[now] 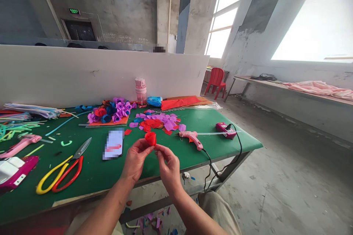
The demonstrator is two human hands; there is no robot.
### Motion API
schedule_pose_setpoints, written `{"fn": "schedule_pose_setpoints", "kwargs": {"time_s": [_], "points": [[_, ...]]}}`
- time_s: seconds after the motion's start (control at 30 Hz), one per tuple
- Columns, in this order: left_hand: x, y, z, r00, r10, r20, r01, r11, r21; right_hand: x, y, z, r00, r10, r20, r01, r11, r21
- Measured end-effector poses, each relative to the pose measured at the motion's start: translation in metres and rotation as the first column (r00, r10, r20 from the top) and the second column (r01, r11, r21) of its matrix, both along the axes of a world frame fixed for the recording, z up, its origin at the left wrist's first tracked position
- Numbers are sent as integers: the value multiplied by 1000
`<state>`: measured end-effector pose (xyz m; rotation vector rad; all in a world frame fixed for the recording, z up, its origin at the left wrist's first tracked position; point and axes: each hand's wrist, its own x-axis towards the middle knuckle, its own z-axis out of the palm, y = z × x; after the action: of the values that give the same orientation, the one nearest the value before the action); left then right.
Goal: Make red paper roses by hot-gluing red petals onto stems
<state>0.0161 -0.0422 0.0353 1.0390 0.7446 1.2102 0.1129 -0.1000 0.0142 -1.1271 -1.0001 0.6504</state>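
Observation:
Between my hands, above the table's front edge, is a small red paper flower [150, 138] with its curled top facing up. My left hand [137, 157] pinches it from the left side. The fingers of my right hand [167, 161] are closed at its lower right edge; whether they grip a petal there is hard to see. Beyond my hands lies a pile of loose purple, red and blue petals [162, 120]. A pink glue gun [193, 138] with a clear glue stick rests to the right of my hands.
Scissors [74, 165] with yellow and red handles and a phone [113, 144] lie left on the green table [91, 176]. Finished flowers [118, 110], a pink bottle [141, 93] and red paper [179, 102] are along the back. A cord runs from the power strip [226, 130] over the edge.

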Motion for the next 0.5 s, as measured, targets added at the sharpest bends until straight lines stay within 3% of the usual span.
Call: {"fn": "schedule_pose_setpoints", "kwargs": {"time_s": [0.37, 0.5], "points": [[4, -2, 0, 997, 60, -45, -59, 998, 23, 2, -9, 8, 982, -23, 188, 6, 996, 91], [-3, 0, 5, 999, -35, 3, 35, 999, -3, 12, -5, 10, 1000, -31, 5, 31, 999, 26]]}}
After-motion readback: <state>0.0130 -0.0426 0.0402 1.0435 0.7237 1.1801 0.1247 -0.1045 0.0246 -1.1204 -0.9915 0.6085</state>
